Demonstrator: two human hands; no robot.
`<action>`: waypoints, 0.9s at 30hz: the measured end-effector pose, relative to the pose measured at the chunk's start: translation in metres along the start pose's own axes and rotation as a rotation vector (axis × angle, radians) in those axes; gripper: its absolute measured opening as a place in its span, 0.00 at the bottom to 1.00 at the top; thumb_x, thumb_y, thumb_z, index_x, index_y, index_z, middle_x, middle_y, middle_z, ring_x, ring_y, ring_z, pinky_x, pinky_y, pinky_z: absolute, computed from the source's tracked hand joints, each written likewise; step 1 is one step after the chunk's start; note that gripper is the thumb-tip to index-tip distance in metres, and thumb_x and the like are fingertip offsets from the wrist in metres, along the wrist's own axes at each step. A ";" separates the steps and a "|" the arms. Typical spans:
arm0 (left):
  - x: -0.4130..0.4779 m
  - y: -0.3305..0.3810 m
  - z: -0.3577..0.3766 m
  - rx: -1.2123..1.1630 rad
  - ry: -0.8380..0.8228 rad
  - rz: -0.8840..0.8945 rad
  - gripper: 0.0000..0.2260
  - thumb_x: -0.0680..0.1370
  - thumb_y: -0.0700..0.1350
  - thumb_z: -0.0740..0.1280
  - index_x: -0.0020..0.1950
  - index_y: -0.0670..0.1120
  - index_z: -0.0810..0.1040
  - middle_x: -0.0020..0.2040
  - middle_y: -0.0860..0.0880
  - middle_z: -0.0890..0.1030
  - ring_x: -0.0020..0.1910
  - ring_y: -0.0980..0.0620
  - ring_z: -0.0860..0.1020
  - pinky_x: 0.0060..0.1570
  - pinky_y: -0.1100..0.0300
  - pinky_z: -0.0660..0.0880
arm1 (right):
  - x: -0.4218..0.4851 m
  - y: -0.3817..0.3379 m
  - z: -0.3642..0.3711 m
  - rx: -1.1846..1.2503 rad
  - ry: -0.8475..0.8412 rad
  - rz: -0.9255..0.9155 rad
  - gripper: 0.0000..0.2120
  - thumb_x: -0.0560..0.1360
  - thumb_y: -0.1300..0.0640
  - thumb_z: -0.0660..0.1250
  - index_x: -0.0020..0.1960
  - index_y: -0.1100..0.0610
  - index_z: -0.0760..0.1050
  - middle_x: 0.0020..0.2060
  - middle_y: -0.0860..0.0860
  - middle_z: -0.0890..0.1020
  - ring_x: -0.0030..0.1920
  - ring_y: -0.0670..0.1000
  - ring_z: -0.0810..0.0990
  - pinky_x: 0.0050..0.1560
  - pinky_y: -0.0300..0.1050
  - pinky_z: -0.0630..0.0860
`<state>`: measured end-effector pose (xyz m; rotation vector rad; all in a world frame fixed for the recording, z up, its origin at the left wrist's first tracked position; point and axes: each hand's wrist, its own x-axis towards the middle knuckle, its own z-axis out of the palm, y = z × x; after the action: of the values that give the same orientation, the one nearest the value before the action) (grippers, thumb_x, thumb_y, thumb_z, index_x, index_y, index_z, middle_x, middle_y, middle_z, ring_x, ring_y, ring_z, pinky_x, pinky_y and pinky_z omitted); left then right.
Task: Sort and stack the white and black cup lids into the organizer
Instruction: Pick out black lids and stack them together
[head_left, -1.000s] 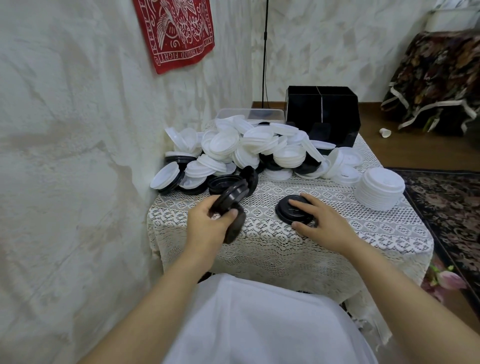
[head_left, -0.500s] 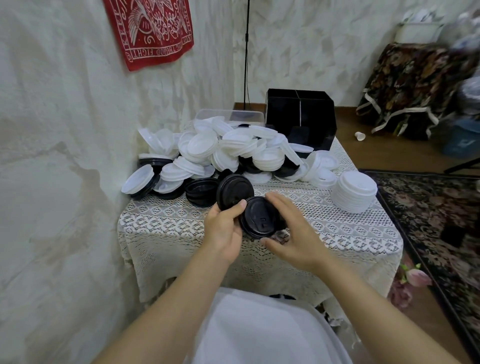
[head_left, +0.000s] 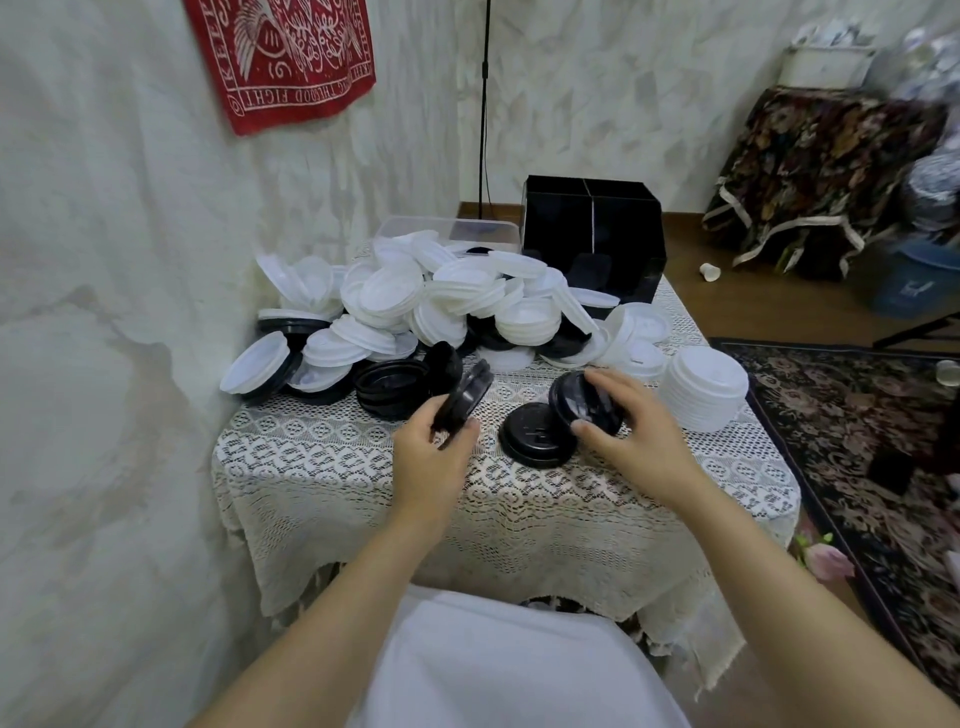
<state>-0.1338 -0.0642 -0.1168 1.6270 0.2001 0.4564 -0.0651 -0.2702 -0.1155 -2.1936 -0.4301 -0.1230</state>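
Black-lid stacking was on: left hand (head_left: 434, 452) gripped spare black lids (head_left: 465, 392), right hand (head_left: 631, 434) pinched a tilted lid (head_left: 584, 400), black stack (head_left: 535, 436) just below its fingers, likely needing square seating next.

Textured white walls (head_left: 130, 260), patterned rug (head_left: 872, 441)

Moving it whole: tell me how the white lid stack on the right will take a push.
The white lid stack is probably light, being thin plastic. Nested tightly, it should move as one. The lace cloth may drag it, so it could tip.
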 end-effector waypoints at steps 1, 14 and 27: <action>-0.001 -0.003 0.000 0.061 -0.015 0.031 0.05 0.77 0.35 0.67 0.50 0.43 0.79 0.39 0.46 0.79 0.29 0.63 0.71 0.32 0.73 0.68 | 0.002 -0.002 0.003 -0.006 -0.045 -0.006 0.28 0.73 0.53 0.72 0.72 0.50 0.69 0.69 0.43 0.67 0.69 0.42 0.63 0.69 0.39 0.59; -0.001 -0.011 -0.002 0.085 -0.049 0.009 0.07 0.78 0.37 0.65 0.52 0.47 0.78 0.32 0.52 0.75 0.27 0.60 0.69 0.28 0.69 0.67 | 0.010 -0.008 0.030 -0.170 -0.294 -0.027 0.30 0.76 0.48 0.69 0.75 0.48 0.64 0.75 0.42 0.61 0.73 0.45 0.61 0.66 0.32 0.59; -0.001 0.006 -0.005 -0.672 -0.152 -0.331 0.15 0.77 0.37 0.65 0.64 0.40 0.72 0.57 0.41 0.81 0.50 0.46 0.82 0.43 0.57 0.80 | 0.000 -0.021 0.023 -0.124 -0.190 -0.130 0.41 0.73 0.42 0.69 0.78 0.43 0.50 0.76 0.38 0.49 0.76 0.39 0.42 0.76 0.45 0.45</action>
<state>-0.1381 -0.0609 -0.1105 0.9382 0.1729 0.1174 -0.0741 -0.2402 -0.1135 -2.3077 -0.6881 -0.0121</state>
